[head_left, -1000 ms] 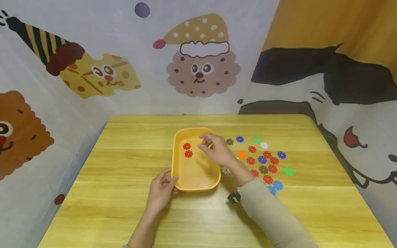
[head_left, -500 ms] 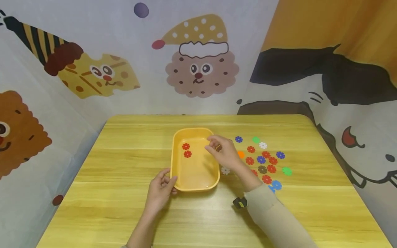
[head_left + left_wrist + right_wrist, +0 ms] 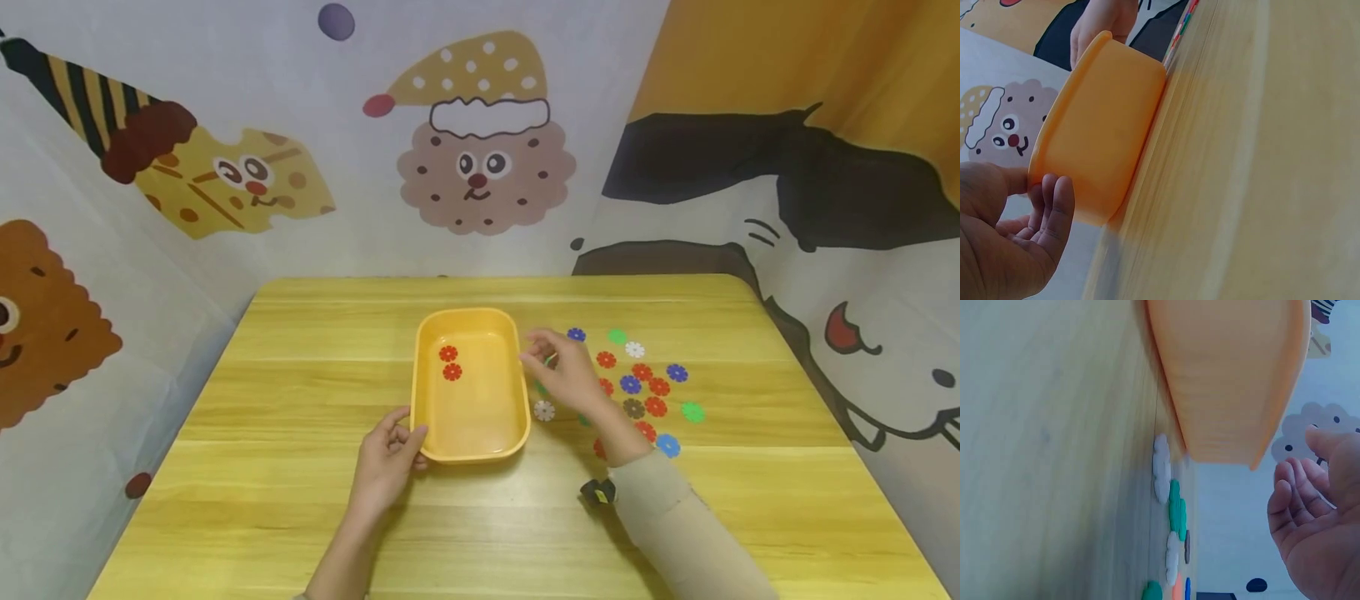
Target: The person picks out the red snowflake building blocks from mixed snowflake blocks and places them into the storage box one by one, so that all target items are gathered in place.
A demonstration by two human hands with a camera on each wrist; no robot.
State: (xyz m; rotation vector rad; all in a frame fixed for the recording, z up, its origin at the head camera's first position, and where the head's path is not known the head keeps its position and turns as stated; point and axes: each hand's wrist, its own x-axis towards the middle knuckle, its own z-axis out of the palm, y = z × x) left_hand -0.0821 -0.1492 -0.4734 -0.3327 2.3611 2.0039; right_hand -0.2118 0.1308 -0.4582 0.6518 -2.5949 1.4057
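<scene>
My left hand (image 3: 386, 465) grips the near left corner of a yellow plastic tray (image 3: 480, 421), thumb at the rim and fingers against the outer wall. Two red flower-shaped discs (image 3: 452, 372) lie inside, towards the tray's left side. Just off the right rim is my right hand (image 3: 567, 372), raised above the table with its fingers loosely bent. In the right wrist view nothing shows between thumb and fingers (image 3: 1294, 494). Under and beside that hand lie many flower discs (image 3: 631, 384) in red, blue, green, white and brown; the hand and forearm hide some.
A wood-grain table (image 3: 300, 375) carries everything. Close to the tray's right wall lies a white disc (image 3: 543, 410). A small dark object (image 3: 597, 492) sits at the right cuff. Behind the table hangs a cartoon-printed cloth (image 3: 337, 100).
My right hand has moved right, from over the tray to just outside its right rim. The left hand stays on the tray, and the two red discs have not moved.
</scene>
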